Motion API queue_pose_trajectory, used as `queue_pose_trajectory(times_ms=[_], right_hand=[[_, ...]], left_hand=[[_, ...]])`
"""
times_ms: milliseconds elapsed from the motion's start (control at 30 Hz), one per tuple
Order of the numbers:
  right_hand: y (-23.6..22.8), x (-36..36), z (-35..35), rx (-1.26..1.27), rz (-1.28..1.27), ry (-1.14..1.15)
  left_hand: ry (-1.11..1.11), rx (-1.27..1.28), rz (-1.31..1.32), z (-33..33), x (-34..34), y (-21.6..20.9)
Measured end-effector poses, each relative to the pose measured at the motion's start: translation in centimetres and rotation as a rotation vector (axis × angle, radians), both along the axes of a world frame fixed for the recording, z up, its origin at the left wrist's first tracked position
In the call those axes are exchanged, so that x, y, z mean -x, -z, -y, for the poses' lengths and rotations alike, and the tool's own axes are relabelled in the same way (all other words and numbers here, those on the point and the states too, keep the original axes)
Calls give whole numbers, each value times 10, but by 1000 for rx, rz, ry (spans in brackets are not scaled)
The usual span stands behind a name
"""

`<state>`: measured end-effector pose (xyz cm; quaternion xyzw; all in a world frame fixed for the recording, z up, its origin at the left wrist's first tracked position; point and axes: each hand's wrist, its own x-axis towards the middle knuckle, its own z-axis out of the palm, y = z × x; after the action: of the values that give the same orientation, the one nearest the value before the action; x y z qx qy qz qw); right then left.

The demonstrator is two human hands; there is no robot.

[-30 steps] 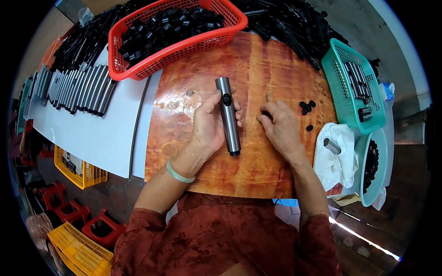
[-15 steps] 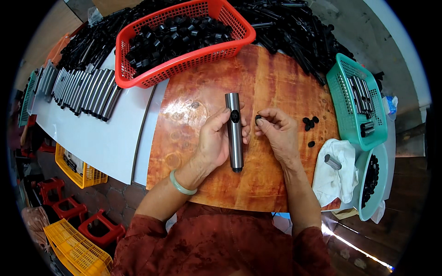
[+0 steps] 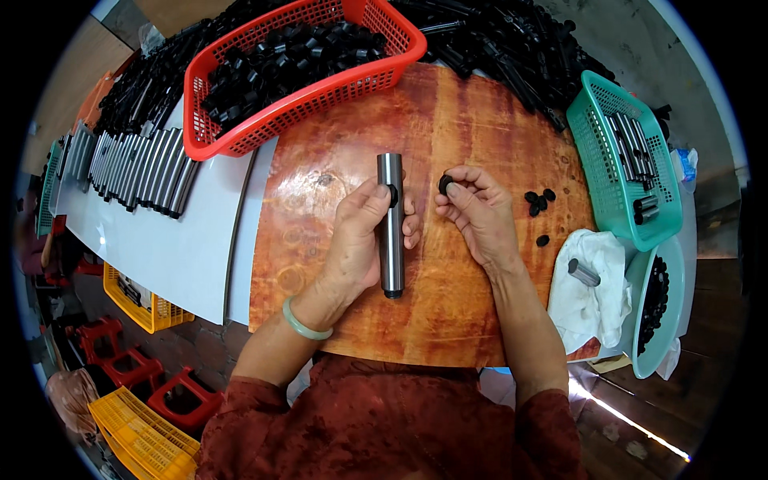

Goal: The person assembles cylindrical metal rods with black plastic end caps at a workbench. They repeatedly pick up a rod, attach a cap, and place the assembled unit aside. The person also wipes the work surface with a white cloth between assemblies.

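Observation:
My left hand (image 3: 352, 240) is wrapped round a silvery metal tube (image 3: 392, 260), held nearly upright in the picture over the wooden board. A dark oval spot (image 3: 393, 196) sits on the tube's side by my left thumb; whether it is a hole or a fitted piece I cannot tell. The tube's lower end is black. To the right of the tube and apart from it, my right hand (image 3: 486, 220) pinches a small black oval plug (image 3: 445, 185) between thumb and fingers. Several similar black plugs (image 3: 534, 210) lie on the board right of that hand.
A red basket (image 3: 320, 100) of black parts stands at the back, before a heap of black pieces (image 3: 512, 56). Metal tubes (image 3: 148, 172) line the left. At right are a green basket (image 3: 588, 156), a white cloth (image 3: 576, 308) bearing a short tube, and a pale bowl (image 3: 640, 364).
The tube has turned in my left hand, so its dark oval now faces more to the left. My right hand still pinches the plug, which now shows more fully. The whole view has shifted slightly.

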<state>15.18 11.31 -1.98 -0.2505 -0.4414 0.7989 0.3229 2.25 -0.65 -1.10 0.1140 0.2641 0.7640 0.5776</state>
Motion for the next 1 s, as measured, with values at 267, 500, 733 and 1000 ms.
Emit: queue_pose_trajectory(times_ms=[267,500,733,1000], right_hand=[[-2,1,2,-47,20,-27],[-11,7,28,-118,-161,-64],[-25,3,36,-319,-38,-27],[-33,-1,41,-418,32,10]], left_hand=[[-70,13,-135,-3,-1,5],[-106,27,-183,-3,-9,-2],[-83,12,-354,3,-15,-7],[-130,10,-563,3,-19,-6]])
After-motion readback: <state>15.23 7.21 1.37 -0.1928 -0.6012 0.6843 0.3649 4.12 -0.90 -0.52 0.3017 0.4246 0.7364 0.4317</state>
